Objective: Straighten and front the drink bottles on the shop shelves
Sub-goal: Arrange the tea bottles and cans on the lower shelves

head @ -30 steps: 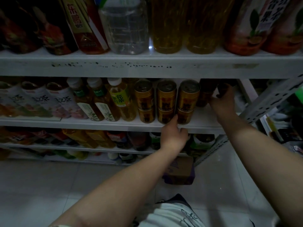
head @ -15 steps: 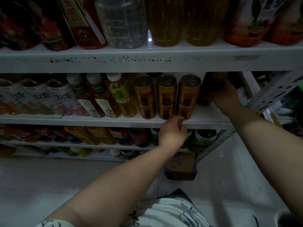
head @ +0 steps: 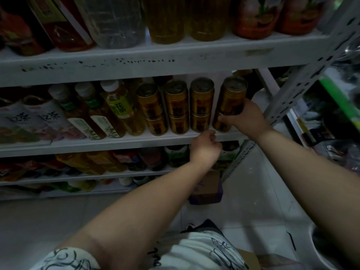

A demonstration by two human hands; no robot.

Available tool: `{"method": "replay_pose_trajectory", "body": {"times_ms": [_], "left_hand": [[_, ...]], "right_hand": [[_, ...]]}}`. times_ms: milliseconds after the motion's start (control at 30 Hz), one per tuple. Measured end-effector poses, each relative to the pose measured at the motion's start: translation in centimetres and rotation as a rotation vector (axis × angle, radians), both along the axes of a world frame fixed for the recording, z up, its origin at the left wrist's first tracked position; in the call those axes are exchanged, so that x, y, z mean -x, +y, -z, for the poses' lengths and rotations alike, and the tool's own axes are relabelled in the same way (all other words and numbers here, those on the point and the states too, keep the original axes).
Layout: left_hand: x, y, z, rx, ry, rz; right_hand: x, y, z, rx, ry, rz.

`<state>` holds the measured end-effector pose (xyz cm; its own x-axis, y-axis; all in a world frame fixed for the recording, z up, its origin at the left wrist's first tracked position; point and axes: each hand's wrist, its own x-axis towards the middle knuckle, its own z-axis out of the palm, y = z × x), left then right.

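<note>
On the middle shelf point(head: 116, 142) stand three stacks of gold drink cans point(head: 178, 108), two cans high. My right hand point(head: 246, 118) grips a fourth gold can stack point(head: 230, 100) at the right end of that row, a gap apart from the third stack. My left hand point(head: 205, 146) has its fingers curled over the shelf's front edge, just below the cans. Left of the cans stand yellow tea bottles point(head: 118, 108) with white caps, leaning left.
Large bottles of oil, water and juice point(head: 116, 18) fill the upper shelf. Pale-labelled bottles point(head: 25, 121) lie at the far left of the middle shelf. More drinks sit on lower shelves point(head: 81, 162). A cardboard box point(head: 207, 187) rests on the tiled floor. A perforated metal upright point(head: 311, 65) stands on the right.
My right hand has drawn a gold can stack forward from the back right of the shelf into the front row. My left hand stays at the shelf edge.
</note>
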<state>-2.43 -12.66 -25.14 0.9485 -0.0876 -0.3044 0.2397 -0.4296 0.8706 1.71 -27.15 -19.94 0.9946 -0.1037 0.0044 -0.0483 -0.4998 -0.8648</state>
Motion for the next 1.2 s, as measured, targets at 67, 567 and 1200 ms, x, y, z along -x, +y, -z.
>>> {"method": "replay_pose_trajectory", "body": {"times_ms": [67,567,1200], "left_hand": [[0.0,-0.1,0.1,-0.018,-0.009,-0.009],[-0.7,-2.4,-2.2,-0.112,-0.172,-0.108],[-1.9,-4.5,-1.2,-0.357,-0.096,-0.244]], "right_hand": [[0.0,0.2,0.1,-0.007,0.014,-0.006],[-0.4,-1.7,-1.4,-0.209,0.096,-0.115],[-0.7,-2.0,0.6,-0.183,0.094,-0.151]]}}
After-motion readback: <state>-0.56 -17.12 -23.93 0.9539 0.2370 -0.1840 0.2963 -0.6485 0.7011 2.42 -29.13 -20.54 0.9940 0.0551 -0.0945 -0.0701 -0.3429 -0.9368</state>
